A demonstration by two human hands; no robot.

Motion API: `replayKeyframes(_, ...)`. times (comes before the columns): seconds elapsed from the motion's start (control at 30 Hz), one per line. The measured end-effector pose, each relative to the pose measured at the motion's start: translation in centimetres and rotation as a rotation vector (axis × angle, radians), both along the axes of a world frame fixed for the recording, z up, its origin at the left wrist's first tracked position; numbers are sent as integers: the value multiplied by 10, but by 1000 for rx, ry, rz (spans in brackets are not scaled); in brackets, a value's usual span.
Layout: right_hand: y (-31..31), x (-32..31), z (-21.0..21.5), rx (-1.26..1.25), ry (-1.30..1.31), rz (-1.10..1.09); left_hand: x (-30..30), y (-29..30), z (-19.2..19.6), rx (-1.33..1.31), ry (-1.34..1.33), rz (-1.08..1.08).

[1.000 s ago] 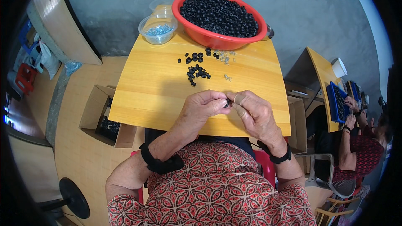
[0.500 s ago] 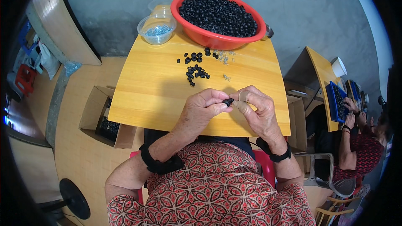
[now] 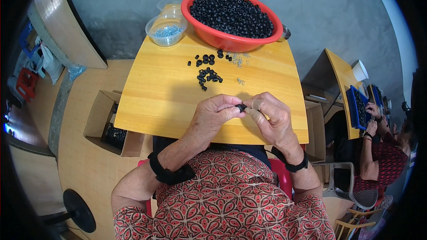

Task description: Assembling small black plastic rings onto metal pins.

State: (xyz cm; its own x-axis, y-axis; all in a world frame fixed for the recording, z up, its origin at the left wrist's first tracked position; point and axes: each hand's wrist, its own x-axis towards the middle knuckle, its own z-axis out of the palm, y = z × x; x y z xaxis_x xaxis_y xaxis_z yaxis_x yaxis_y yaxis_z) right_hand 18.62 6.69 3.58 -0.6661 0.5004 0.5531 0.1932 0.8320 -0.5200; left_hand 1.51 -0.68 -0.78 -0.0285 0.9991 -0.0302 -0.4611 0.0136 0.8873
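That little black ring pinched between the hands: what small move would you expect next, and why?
Probably drop it into the cardboard box at the left. Both hands, left hand and right hand, pinch one black ring, and similar dark parts already lie in that box, though this is a guess.

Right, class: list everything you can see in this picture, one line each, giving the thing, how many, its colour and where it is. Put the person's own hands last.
Table: one, yellow wood, centre.
Basin: one, red, far edge of table, full of small black rings.
Loose rings: a small scatter, black, mid-table in front of the basin.
Clear bowl: one, transparent, left of the basin, holding small pale metal bits.
Cardboard box: one, brown, on the floor left of the table, with dark parts inside.
Co-worker: one, patterned red top, at a second yellow table, far right.
Left hand: pinching a black ring.
Right hand: meeting the left at that ring.
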Motion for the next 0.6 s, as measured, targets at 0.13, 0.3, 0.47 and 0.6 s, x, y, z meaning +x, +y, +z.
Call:
replayKeyframes(0.13,-1,-4,-8,95,-8,-27,0,1,-4,-12,-6,22)
replayKeyframes(0.3,-3,-7,-8,231,-62,-51,0,1,-3,-39,29,34)
replayKeyframes(0.47,-6,-5,-13,-12,-16,-52,0,1,-6,-38,-9,-3)
replayKeyframes(0.6,-7,-7,-17,-103,35,-58,4,2,-8,9,-3,49)
